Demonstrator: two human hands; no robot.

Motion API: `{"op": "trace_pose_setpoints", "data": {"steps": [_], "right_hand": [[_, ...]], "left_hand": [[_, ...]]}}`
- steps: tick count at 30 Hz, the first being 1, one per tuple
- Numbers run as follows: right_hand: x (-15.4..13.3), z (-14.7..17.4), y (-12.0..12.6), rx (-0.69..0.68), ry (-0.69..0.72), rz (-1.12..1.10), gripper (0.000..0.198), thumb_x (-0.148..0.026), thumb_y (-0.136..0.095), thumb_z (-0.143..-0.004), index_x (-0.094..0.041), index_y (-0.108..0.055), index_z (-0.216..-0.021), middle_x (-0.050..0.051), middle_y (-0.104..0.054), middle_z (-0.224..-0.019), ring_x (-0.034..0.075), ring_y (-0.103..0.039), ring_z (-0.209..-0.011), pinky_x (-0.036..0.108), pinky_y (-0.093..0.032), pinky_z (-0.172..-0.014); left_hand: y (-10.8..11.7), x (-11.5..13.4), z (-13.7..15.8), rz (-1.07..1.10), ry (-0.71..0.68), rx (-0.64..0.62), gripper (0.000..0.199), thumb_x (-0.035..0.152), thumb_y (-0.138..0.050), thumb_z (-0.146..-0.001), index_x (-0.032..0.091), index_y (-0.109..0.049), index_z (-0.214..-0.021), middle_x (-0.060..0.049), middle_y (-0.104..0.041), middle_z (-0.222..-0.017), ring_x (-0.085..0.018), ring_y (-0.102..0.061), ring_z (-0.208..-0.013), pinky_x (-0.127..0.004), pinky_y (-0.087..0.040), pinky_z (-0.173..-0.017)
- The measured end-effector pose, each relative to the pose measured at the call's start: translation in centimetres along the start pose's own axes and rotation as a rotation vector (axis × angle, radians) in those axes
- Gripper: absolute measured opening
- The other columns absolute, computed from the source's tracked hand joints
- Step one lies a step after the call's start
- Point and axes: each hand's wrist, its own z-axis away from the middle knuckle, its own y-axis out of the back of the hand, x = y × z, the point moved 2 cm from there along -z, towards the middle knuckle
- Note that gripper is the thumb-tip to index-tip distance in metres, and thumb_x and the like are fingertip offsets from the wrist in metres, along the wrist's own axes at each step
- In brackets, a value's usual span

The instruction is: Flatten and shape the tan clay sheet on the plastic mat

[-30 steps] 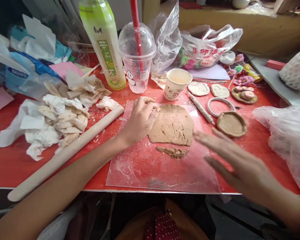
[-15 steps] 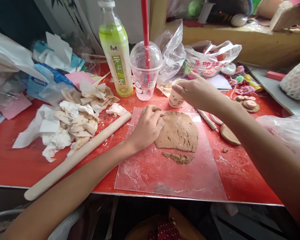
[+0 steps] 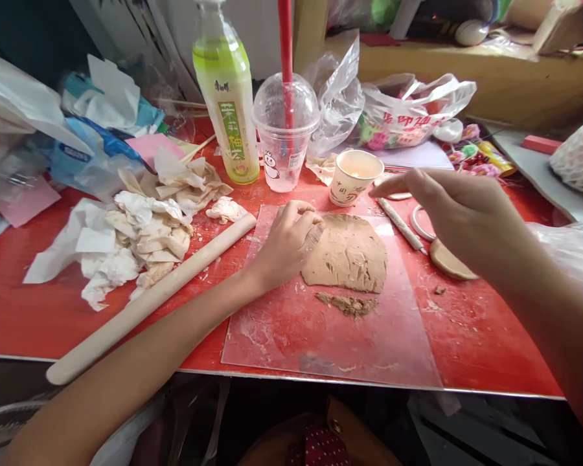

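A flattened slab of brown clay [image 3: 347,252] with a straight lower edge and gouge marks lies on a clear sheet [image 3: 282,336]. Below it is a crumbly strip of clay [image 3: 350,304]. My left hand [image 3: 291,243] rests at the slab's left edge, fingers loosely bent and touching it, holding nothing that I can see. Over the table on the right, my right hand [image 3: 442,200] hovers with fingers stretched toward the left and no object visible in it. Just beyond its fingertips stands a paper cup [image 3: 347,184] holding some pale liquid.
A wooden rolling pin [image 3: 155,294] lies left of the sheet, beside crumpled tissues [image 3: 140,233]. Behind stand a tea bottle [image 3: 226,110] and a plastic cup [image 3: 284,142] with a red straw. A pen-like tool [image 3: 401,225] and a clay disc [image 3: 451,260] sit right.
My right hand has left the paper cup's rim and moved right and nearer to me, so the cup's opening now shows. My left hand stays on the slab.
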Motion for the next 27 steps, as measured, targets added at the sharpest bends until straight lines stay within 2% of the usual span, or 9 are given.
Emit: {"op": "trace_pose_setpoints", "data": {"steps": [2,4,5,7,10,14,19,22,27], "right_hand": [[-0.3,3.1,-0.1,-0.182,-0.002,-0.013,0.041,-0.042,-0.032,-0.094,-0.022,-0.067,-0.101,0.001,-0.071,-0.095,0.015,-0.066,-0.093,0.029,-0.051,-0.082],[-0.5,6.5,-0.9,-0.316,0.128,-0.024,0.034,-0.037,-0.036,-0.093,-0.025,-0.063,-0.11,-0.001,-0.069,-0.106,0.015,-0.063,-0.104,0.03,-0.051,-0.088],[-0.5,8.2,-1.4,-0.353,0.217,-0.005,0.034,-0.033,-0.036,-0.093,-0.025,-0.059,-0.117,-0.001,-0.066,-0.115,0.015,-0.058,-0.111,0.032,-0.048,-0.095],[0.0,11.2,-2.7,-0.402,0.301,0.108,0.043,-0.028,-0.038,-0.092,-0.023,-0.042,-0.135,0.002,-0.052,-0.134,0.017,-0.045,-0.126,0.038,-0.04,-0.104],[0.9,14.3,-3.9,-0.413,0.394,0.264,0.059,-0.025,-0.043,-0.091,-0.015,-0.021,-0.144,0.006,-0.038,-0.143,0.016,-0.027,-0.136,0.04,-0.026,-0.111],[0.9,15.0,-4.3,-0.365,0.412,0.374,0.06,-0.026,-0.043,-0.091,-0.007,-0.02,-0.143,0.007,-0.036,-0.144,0.015,-0.02,-0.138,0.037,-0.013,-0.115],[-0.1,14.0,-4.9,-0.328,0.459,0.364,0.06,-0.028,-0.043,-0.091,-0.006,-0.021,-0.143,0.008,-0.04,-0.142,0.016,-0.027,-0.136,0.039,-0.017,-0.115],[0.3,14.2,-4.6,-0.293,0.464,0.375,0.058,-0.026,-0.043,-0.091,-0.006,-0.023,-0.142,0.009,-0.044,-0.139,0.016,-0.032,-0.134,0.038,-0.013,-0.116],[0.7,14.7,-4.0,-0.271,0.433,0.407,0.056,-0.028,-0.041,-0.092,-0.003,-0.027,-0.14,0.01,-0.045,-0.138,0.017,-0.03,-0.135,0.037,-0.011,-0.117]], "left_hand": [[0.1,0.1,0.0,0.005,0.014,-0.005,0.022,0.029,-0.036,-0.094,0.018,-0.054,-0.095,-0.007,-0.047,-0.108,-0.017,-0.045,-0.109,-0.035,-0.037,-0.102],[0.2,0.2,-0.1,-0.002,0.026,-0.006,0.021,0.028,-0.037,-0.093,0.018,-0.055,-0.095,-0.008,-0.047,-0.108,-0.017,-0.045,-0.11,-0.035,-0.036,-0.102],[0.2,0.2,-0.1,-0.007,0.027,-0.007,0.02,0.027,-0.038,-0.093,0.017,-0.056,-0.095,-0.008,-0.047,-0.108,-0.017,-0.045,-0.11,-0.034,-0.035,-0.103],[0.2,0.2,-0.1,-0.013,0.027,-0.006,0.021,0.027,-0.039,-0.093,0.017,-0.057,-0.095,-0.008,-0.047,-0.109,-0.017,-0.045,-0.111,-0.034,-0.035,-0.103],[0.1,0.2,-0.2,-0.011,0.033,0.001,0.022,0.027,-0.038,-0.093,0.016,-0.057,-0.095,-0.009,-0.047,-0.109,-0.018,-0.045,-0.11,-0.035,-0.035,-0.102],[0.1,0.2,-0.2,-0.01,0.033,0.0,0.024,0.029,-0.038,-0.093,0.016,-0.057,-0.096,-0.009,-0.048,-0.109,-0.018,-0.045,-0.111,-0.036,-0.035,-0.102],[0.2,0.2,-0.2,-0.03,0.019,0.004,0.024,0.03,-0.038,-0.093,0.016,-0.057,-0.096,-0.009,-0.049,-0.11,-0.018,-0.045,-0.111,-0.036,-0.034,-0.103],[0.1,0.1,-0.1,-0.024,0.028,0.004,0.023,0.029,-0.039,-0.093,0.015,-0.057,-0.096,-0.009,-0.048,-0.11,-0.018,-0.045,-0.111,-0.035,-0.034,-0.103],[-0.1,0.1,-0.2,-0.034,0.011,0.006,0.019,0.026,-0.039,-0.093,0.018,-0.056,-0.095,-0.008,-0.048,-0.108,-0.017,-0.045,-0.109,-0.037,-0.036,-0.102]]}}
